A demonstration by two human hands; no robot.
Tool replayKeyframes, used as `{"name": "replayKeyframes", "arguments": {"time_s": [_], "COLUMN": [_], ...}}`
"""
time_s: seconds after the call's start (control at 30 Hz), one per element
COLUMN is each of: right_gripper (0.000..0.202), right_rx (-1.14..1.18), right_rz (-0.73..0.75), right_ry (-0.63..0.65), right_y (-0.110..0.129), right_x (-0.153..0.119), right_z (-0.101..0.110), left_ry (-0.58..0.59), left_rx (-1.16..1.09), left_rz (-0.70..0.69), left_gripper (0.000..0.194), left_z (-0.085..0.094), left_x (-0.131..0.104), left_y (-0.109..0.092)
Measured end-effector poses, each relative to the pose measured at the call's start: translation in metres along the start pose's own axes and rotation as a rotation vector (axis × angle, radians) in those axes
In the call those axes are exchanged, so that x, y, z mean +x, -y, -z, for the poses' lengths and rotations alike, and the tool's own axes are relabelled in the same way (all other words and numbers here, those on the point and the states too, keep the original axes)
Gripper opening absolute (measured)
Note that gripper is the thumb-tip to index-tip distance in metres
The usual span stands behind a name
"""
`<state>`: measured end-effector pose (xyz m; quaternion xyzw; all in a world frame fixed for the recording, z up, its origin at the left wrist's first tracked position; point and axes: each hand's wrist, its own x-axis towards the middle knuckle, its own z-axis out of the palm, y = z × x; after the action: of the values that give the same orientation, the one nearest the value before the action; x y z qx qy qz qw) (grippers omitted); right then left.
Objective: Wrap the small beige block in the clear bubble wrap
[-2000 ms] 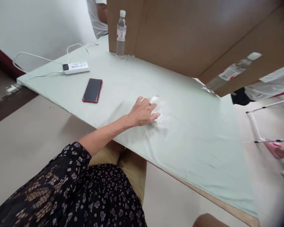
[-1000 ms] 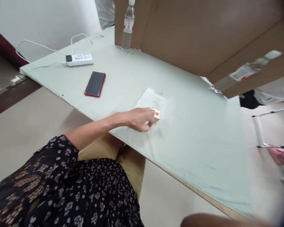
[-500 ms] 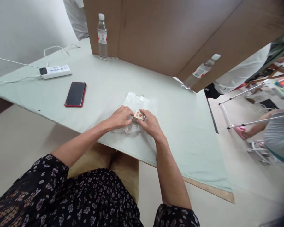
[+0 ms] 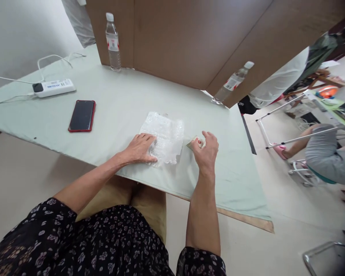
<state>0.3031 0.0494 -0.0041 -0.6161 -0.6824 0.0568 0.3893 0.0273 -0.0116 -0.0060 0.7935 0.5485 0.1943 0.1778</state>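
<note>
The table (image 4: pixel 117 96) ran wide under its pale green cloth, and the brown board partition (image 4: pixel 189 38) stood along its far edge, walling it off from the people beyond. Against that partition stood one water bottle (image 4: pixel 113 42) upright, near the far left corner; a second bottle (image 4: pixel 232 82) stood at the partition's right end, looking tilted from where the camera sat. Over by the left edge lay the white power strip (image 4: pixel 54 87), its cable trailing off the table, and just nearer than it the red-cased phone (image 4: pixel 82 115), face up and flat, well apart from the work.

Close to the near edge, about midway, the sheet of bubble wrap (image 4: pixel 163 136) was spread flat. The left hand (image 4: pixel 139 147) lay palm down on its near left corner, fingers stretched wide and flat, gripping nothing: to my eye it pinned the light sheet so it would not slide or curl. Just beside the wrap's right edge, on the bare cloth, was the little box (image 4: pixel 196 143) with a red mark on it. The right hand (image 4: pixel 207 151) had it pinched by narrow fingertips, tilted a touch, thumb and forefinger on it, seemingly kept clear of the sheet for the moment.
</note>
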Motion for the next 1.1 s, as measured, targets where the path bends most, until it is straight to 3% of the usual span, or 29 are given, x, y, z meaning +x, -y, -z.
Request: {"name": "replayKeyframes", "arguments": {"time_s": [0.07, 0.17, 0.27, 0.33, 0.5, 0.57, 0.7, 0.8, 0.9, 1.0, 1.1], "right_gripper": [0.048, 0.057, 0.069, 0.072, 0.068, 0.056, 0.026, 0.037, 0.064, 0.058, 0.05], "right_rx": [0.029, 0.035, -0.076, -0.12, -0.068, -0.01, 0.105, 0.055, -0.014, 0.026, 0.156], "right_rz": [0.135, 0.356, 0.371, 0.315, 0.241, 0.247, 0.218, 0.102, -0.086, -0.199, -0.18], "right_ry": [0.036, 0.411, 0.712, 0.772, 0.673, 0.597, 0.277, 0.058, 0.121, 0.202, 0.119], "right_y": [0.024, 0.057, 0.062, 0.051, 0.017, 0.01, 0.001, -0.01, -0.023, -0.028, -0.011], "right_x": [-0.005, -0.015, -0.025, -0.032, -0.051, -0.056, -0.046, -0.023, -0.003, 0.002, -0.004], "right_z": [-0.002, -0.009, -0.011, -0.007, 0.009, 0.013, 0.019, 0.019, 0.013, 0.008, 0.01], "left_ry": [0.01, 0.018, 0.019, 0.022, 0.049, 0.051, 0.049, -0.021, -0.058, -0.065, -0.072], "left_rx": [0.027, 0.06, 0.067, 0.058, 0.045, 0.021, -0.081, -0.146, -0.148, -0.136, -0.1], "left_rz": [-0.007, -0.017, -0.012, -0.01, -0.016, -0.016, 0.022, 0.079, 0.084, 0.061, 0.03], "left_gripper": [0.067, 0.067, 0.07, 0.074, 0.082, 0.085, 0.073, 0.058, 0.057, 0.061, 0.066], "left_z": [0.001, 0.003, 0.004, 0.003, 0.001, 0.002, 0.009, 0.013, 0.009, 0.003, 0.001], "left_x": [0.001, 0.002, 0.001, -0.001, -0.005, -0.006, -0.004, -0.002, -0.002, -0.004, -0.006], "left_y": [-0.002, -0.004, 0.0, 0.004, 0.014, 0.016, 0.018, 0.02, 0.023, 0.026, 0.027]}}
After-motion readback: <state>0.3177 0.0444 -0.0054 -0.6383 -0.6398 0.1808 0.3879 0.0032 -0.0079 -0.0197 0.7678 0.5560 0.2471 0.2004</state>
